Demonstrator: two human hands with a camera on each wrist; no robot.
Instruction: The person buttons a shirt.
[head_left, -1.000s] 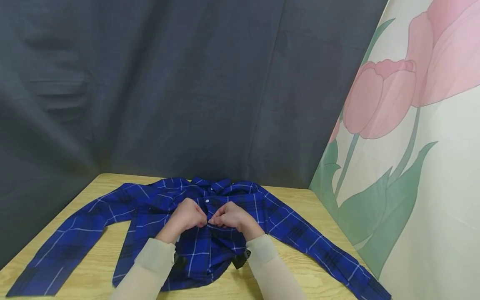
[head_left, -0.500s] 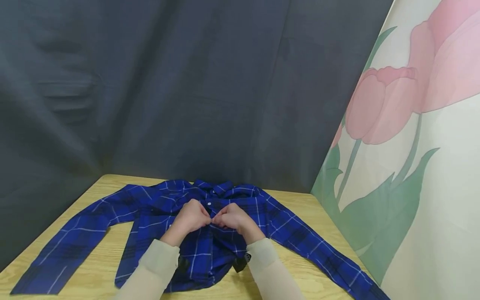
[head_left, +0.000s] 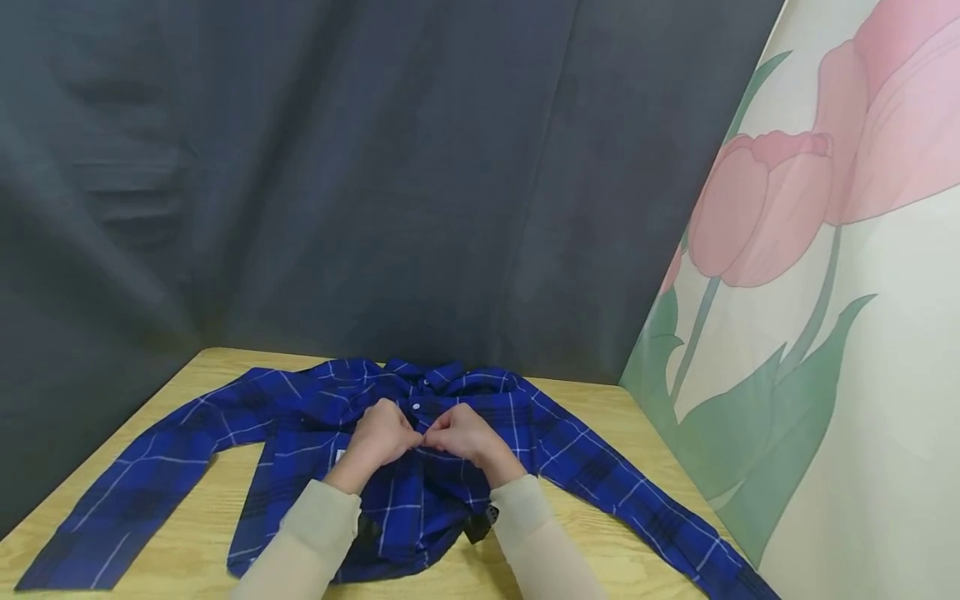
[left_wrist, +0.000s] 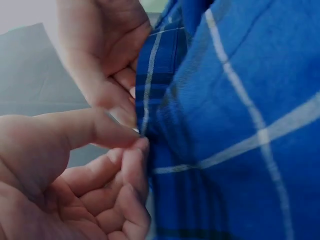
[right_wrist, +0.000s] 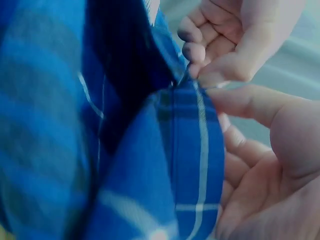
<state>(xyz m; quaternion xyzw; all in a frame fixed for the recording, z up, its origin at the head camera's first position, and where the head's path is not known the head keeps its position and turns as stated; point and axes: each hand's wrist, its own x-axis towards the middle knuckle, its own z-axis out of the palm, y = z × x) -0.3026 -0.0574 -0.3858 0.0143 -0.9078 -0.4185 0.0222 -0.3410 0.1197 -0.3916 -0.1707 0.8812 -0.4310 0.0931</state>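
A blue plaid button-up shirt [head_left: 390, 508] lies front up with its collar at the far side and its sleeves spread. My left hand [head_left: 382, 435] and right hand [head_left: 467, 435] meet at its front, below a white button [head_left: 416, 407]. The left wrist view has my left thumb and forefinger [left_wrist: 142, 142] pinching the edge of the front strip. Close beside them, in the right wrist view, my right thumb [right_wrist: 250, 102] lies on the strip's outer face, with the fingers behind the cloth. Whatever sits between the fingertips is hidden.
Under the shirt is a light wood table [head_left: 592, 521]. A dark curtain [head_left: 420, 183] hangs behind it, and a wall panel with painted tulips [head_left: 795, 300] stands along the right. The sleeves reach the front corners.
Both hands stay together at the shirt front, their fingertips shifting only slightly. The left wrist has tilted a little, and a small white label shows beside it. The head view has moved slightly.
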